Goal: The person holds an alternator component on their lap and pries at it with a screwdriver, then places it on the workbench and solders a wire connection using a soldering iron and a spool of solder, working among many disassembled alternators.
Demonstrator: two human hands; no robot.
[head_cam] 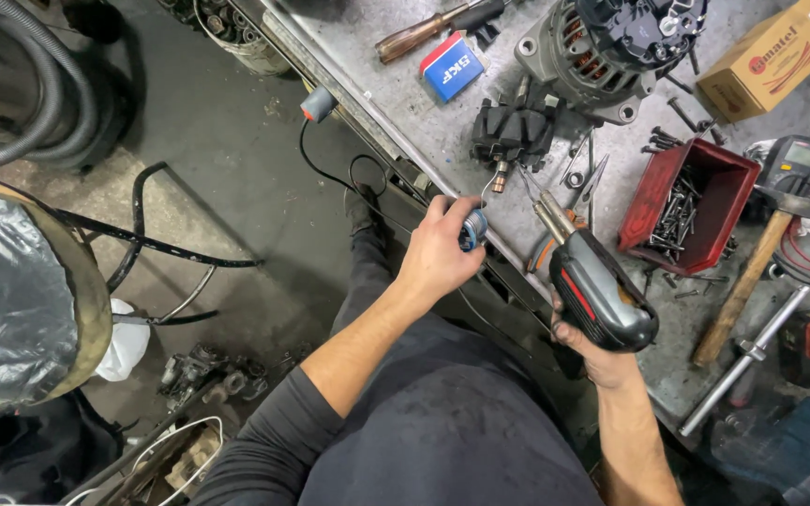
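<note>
Nearest the viewer, the person's dark-sleeved torso fills the lower centre, both forearms reaching up to a grimy metal bench (424,122).

Far left: a black hose (39,84) curves over the floor beside a black-lined bin (11,300). A black cable (330,173) hangs off the bench edge below a grey and orange plug (317,105).

Left hand (438,253): fingers clamped on a small solder spool (473,228) at the bench's front edge. A thin strand of solder runs up from the spool to a copper terminal (499,175) on a black rectifier part (510,131).

Right hand (602,351): closed around the grip of a black and red soldering gun (592,286), held just off the front edge. Its tip (529,183) points up-left, close beside the terminal; contact cannot be confirmed.

Behind, on the bench: a wooden-handled screwdriver (414,36), a blue box (452,66), an alternator (602,47). Scissors (588,187) lie just right of the gun's tip.

Right of these: a red tray (649,201) holding screws, a cardboard box (771,56), a multimeter (799,164), a wooden-handled hammer (738,300) and a metal bar (742,361).
</note>
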